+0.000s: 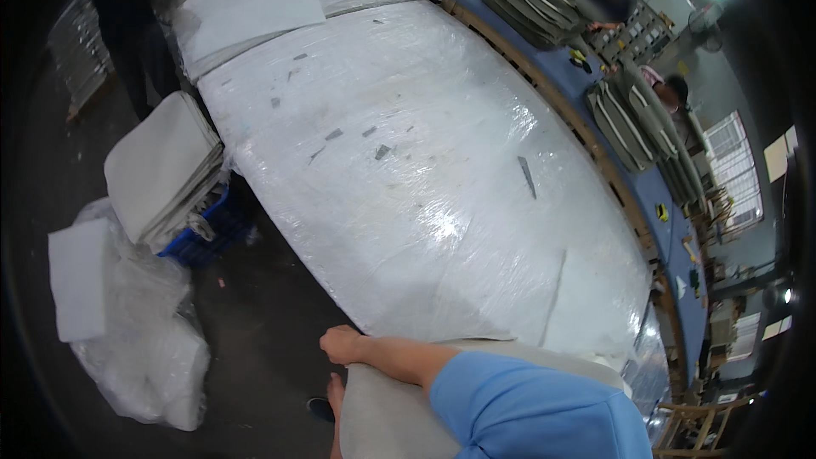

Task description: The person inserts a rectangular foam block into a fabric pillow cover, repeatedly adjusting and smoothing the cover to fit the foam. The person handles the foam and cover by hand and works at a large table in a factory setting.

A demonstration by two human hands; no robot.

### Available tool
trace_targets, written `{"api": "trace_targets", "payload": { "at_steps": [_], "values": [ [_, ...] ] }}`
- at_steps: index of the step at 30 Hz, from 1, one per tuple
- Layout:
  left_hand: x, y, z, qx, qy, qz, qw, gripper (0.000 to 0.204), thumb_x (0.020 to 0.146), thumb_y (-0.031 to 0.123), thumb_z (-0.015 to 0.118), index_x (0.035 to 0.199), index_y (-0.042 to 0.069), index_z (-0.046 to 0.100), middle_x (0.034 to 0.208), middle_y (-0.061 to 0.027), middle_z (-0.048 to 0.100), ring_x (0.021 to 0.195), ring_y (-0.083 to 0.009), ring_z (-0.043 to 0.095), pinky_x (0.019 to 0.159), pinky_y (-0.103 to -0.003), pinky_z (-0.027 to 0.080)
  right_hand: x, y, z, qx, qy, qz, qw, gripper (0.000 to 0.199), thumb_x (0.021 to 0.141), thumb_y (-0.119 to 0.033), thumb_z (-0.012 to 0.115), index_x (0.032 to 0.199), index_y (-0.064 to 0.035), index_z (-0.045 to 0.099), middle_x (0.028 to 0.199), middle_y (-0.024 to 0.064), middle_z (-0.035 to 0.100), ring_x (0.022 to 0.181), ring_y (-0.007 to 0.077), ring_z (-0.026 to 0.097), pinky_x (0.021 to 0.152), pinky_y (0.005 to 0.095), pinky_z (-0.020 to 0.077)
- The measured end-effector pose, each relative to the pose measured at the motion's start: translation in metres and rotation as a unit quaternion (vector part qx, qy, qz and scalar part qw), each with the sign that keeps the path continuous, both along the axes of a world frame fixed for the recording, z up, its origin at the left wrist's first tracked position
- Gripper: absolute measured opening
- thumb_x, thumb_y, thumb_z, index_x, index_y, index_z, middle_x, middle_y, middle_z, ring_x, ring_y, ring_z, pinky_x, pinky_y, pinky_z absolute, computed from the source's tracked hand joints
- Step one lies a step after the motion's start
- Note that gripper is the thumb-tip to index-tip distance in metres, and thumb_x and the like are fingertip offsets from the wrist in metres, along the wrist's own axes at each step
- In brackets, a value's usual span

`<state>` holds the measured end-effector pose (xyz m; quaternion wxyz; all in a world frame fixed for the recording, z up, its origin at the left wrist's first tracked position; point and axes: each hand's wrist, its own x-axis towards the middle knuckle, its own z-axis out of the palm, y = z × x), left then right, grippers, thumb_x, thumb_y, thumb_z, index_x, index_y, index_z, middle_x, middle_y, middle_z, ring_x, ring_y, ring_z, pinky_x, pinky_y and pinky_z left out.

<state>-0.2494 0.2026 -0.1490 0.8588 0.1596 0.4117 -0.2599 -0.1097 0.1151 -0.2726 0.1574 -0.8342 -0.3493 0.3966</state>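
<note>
A light grey, flat mat-like sheet [387,416] lies under my right arm at the lower edge. My right arm, in a light blue sleeve, reaches across it to the left. My right hand [341,345] is closed at the sheet's far left corner. Lower down, partly visible, my left hand [335,391] is at the sheet's left edge; it looks closed on that edge, its fingers mostly hidden. Just beyond the sheet stretches a large, plastic-wrapped white stack [408,170], its top scattered with small grey scraps.
Left, grey sheets [161,170] are piled on a blue crate [200,234], beside clear plastic wrap [153,365] and a white panel [78,280]. A person [136,34] stands far left. Blue-topped tables [544,76] on the right bear stacked grey pads [531,4]; people are behind them.
</note>
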Motion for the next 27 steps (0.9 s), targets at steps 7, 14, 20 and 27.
{"api": "trace_targets", "payload": {
  "at_steps": [7,14,20,27],
  "values": [
    [-0.036,0.008,0.092,0.015,0.009,-0.086,0.996,0.084,0.102,0.061,0.066,0.159,0.001,0.051,0.154,-0.0193,0.061,0.139,-0.0331,0.061,0.119,-0.048,0.048,-0.003,0.001,0.024,0.047,-0.040,0.035,0.998,0.035,0.099,-0.040,0.073,0.108,-0.0060,0.079,0.104,0.0185,0.077,0.104,0.0394,0.075,0.091,0.0509,0.0588],
    [-0.053,0.000,0.155,0.190,-0.185,-0.211,0.941,0.056,0.109,0.038,0.057,0.150,0.002,0.059,0.139,-0.0169,0.069,0.133,-0.0314,0.065,0.114,-0.043,0.053,-0.029,-0.033,0.083,0.131,-0.142,-0.091,0.977,0.043,0.103,-0.046,0.068,0.127,-0.0102,0.068,0.118,0.0165,0.066,0.116,0.0376,0.066,0.100,0.0510,0.0535],
    [-0.057,0.031,0.083,0.066,-0.085,-0.265,0.958,0.052,0.105,0.036,0.055,0.142,0.000,0.066,0.136,-0.0189,0.074,0.129,-0.0327,0.069,0.110,-0.049,0.056,-0.028,-0.209,0.169,0.001,-0.040,-0.203,0.978,0.057,0.096,-0.053,0.071,0.130,-0.0066,0.074,0.133,0.0245,0.072,0.127,0.0435,0.066,0.107,0.0499,0.0525],
    [-0.056,0.035,0.057,0.049,-0.127,-0.344,0.929,0.047,0.106,0.034,0.055,0.135,-0.001,0.070,0.133,-0.0154,0.076,0.124,-0.0317,0.071,0.109,-0.049,0.056,-0.211,-0.437,0.233,-0.299,0.025,-0.462,0.834,0.076,0.097,-0.071,0.060,0.116,-0.0010,0.081,0.115,0.0223,0.078,0.099,0.0398,0.077,0.087,0.0533,0.0607]
  ]
}}
